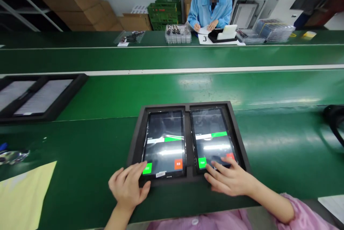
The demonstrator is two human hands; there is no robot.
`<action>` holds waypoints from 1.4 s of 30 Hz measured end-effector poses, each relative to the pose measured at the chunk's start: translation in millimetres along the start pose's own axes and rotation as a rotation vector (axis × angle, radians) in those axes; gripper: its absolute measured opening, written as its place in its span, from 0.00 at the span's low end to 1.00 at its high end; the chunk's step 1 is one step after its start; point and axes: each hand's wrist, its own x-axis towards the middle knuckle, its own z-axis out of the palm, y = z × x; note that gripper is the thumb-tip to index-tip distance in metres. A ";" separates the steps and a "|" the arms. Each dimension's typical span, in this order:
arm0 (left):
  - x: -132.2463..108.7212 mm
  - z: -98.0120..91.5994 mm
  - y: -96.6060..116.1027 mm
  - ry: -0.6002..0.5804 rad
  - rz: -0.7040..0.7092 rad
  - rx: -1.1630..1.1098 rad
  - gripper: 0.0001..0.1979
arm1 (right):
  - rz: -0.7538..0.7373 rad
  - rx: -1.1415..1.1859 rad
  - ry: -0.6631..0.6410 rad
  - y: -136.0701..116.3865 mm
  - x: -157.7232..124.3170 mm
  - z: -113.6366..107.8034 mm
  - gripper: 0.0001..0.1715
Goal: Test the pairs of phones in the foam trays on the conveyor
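Observation:
Two tablets lie side by side in a black foam tray (pixel 189 151) on the green bench. On the left tablet (pixel 166 126) the lit screen shows a green box at lower left and an orange-red one at lower right. The right tablet (pixel 210 120) has a similar screen, its red box partly hidden by my fingers. My left hand (pixel 129 183) rests at the lower left corner of the left tablet, fingertips by the green box, fingers stretched and holding nothing. Over the bottom of the right tablet, my right hand (pixel 228 178) lies with fingers spread, fingertips near its green box.
Another black tray (pixel 51 115) with two flat pale-faced pieces lies at left. A yellow sheet (pixel 24 201) is at front left, a black curved object (pixel 335 122) at far right. Across the bench a person in blue (pixel 199 5) writes beside clear plastic trays (pixel 178 36).

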 end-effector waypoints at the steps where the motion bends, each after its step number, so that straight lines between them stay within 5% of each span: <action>1: 5.2 4.4 -7.1 -0.012 0.042 -0.016 0.21 | -0.011 -0.003 -0.017 8.1 3.7 3.4 0.17; 7: 36.3 26.6 -53.6 -0.065 0.263 -0.190 0.20 | 0.023 0.090 -0.084 47.7 21.0 31.5 0.17; 13: 88.2 73.4 -83.6 -0.102 -0.016 -0.207 0.22 | 0.235 0.067 -0.037 107.0 49.5 55.9 0.35; 15: 116.3 91.7 -91.8 -0.234 -0.247 -0.189 0.26 | 0.405 0.057 -0.059 133.7 66.0 62.1 0.32; 18: 159.0 118.9 -104.1 -0.401 -0.584 -0.120 0.29 | 0.924 0.012 -0.117 178.9 88.6 70.7 0.24; 21: 197.2 145.9 -109.9 -0.434 -0.696 -0.054 0.28 | 1.300 0.019 -0.179 228.2 99.4 78.9 0.21; 26: 259.8 184.3 -97.3 -0.615 -0.492 -0.103 0.24 | 1.256 0.088 -0.271 298.7 99.8 90.1 0.17; 31: 310.6 209.8 -80.5 -0.850 -0.232 -0.182 0.27 | 1.305 0.085 -0.324 328.0 101.7 104.5 0.15; 42: 345.3 275.5 -19.7 -0.735 -0.286 0.030 0.16 | 1.363 0.045 -0.214 328.6 87.7 118.3 0.19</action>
